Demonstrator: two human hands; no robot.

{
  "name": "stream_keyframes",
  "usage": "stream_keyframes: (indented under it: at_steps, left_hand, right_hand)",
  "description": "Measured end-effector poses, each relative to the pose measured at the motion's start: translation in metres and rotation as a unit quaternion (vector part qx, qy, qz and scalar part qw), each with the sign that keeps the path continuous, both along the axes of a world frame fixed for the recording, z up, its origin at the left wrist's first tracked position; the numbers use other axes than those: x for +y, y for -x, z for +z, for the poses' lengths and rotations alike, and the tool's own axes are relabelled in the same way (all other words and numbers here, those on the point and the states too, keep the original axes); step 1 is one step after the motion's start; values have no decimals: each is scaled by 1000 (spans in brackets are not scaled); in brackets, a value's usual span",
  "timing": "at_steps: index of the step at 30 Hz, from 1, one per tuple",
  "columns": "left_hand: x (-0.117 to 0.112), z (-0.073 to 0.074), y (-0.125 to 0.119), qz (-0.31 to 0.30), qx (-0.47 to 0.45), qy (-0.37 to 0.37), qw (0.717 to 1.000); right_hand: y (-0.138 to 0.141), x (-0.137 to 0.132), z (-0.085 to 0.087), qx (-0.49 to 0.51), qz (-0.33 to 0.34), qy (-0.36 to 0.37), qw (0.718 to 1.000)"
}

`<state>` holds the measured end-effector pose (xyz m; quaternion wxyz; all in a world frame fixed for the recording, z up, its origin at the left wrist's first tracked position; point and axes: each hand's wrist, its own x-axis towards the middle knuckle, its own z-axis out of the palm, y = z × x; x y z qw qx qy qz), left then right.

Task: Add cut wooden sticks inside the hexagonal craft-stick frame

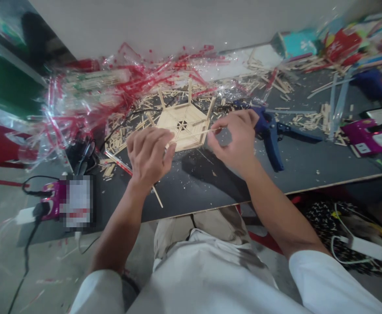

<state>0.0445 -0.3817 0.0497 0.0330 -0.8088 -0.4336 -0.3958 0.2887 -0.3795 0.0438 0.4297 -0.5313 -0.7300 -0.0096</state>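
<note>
The left hand (150,157) is half curled, its fingers at the edge of one wooden hexagon frame (184,126); whether it grips, I cannot tell. The right hand (233,141) pinches one thin stick (199,131) reaching to the frame. Four upright sticks (190,91) rise from the frame, which lies on the surface (204,183), with one blue glue gun (271,135) just beside the right hand.

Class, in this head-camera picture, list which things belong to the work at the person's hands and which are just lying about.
Part of the work: left hand, right hand, thin wooden stick, hexagonal stick frame.

Lying about: blue gun-shaped tool, loose stick offcuts, crumpled plastic wrap, magenta device.
</note>
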Motion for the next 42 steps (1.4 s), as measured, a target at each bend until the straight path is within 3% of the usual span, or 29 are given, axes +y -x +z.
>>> stream_keyframes:
  at_steps: [3,5,10,15,20,29,42]
  left_hand:
    - [-17,15,-14,-47,134,3,990]
    - [-27,22,-27,-45,231,20,972]
    - [-37,17,-47,-19,369,148,918]
    - [-31,-3,-45,-14,379,236,895]
    - [-22,-16,-43,-7,358,298,885]
    - [-24,-21,-44,0,342,320,884]
    - [-24,-19,-46,8,333,337,881]
  right_hand:
    - [6,-12,0,-4,34,-19,999]
    - [9,-19,-4,2,58,-19,998]
    - [13,-28,-23,33,92,17,995]
    - [11,-18,-44,46,135,69,987]
    - [10,-10,-54,34,150,145,977]
    - [8,-6,-58,52,181,198,962]
    - [7,-4,-60,81,187,198,959]
